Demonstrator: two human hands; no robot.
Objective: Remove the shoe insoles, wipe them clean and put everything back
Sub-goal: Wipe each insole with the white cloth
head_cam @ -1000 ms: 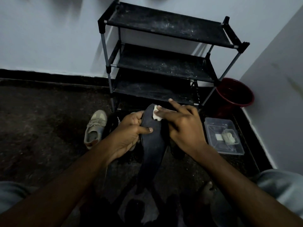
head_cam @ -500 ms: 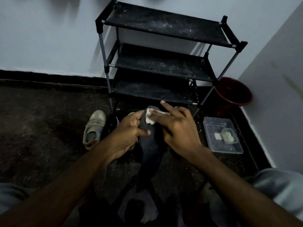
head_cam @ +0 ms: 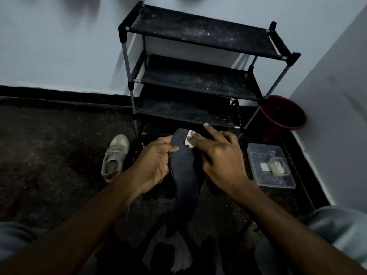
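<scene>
Over the dark floor (head_cam: 49, 145), left hand (head_cam: 153, 161) grips a long dark insole (head_cam: 185, 179), right hand (head_cam: 220, 155) presses white cloth (head_cam: 188, 140) on it.

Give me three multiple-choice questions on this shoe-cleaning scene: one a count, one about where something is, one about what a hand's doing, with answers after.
1. How many shelves has the black rack?
A) two B) three C) five
2. Where is the clear tub?
A) on the rack's top shelf B) on the floor near the red bucket C) hanging on the wall
3. What is the left hand doing?
A) lying flat on the floor B) lifting the bucket C) gripping the dark insole

Answers: B, three tiers show; B, the tub sits on the floor just in front of the bucket; C, its fingers and thumb curl round the insole's edge.
</scene>
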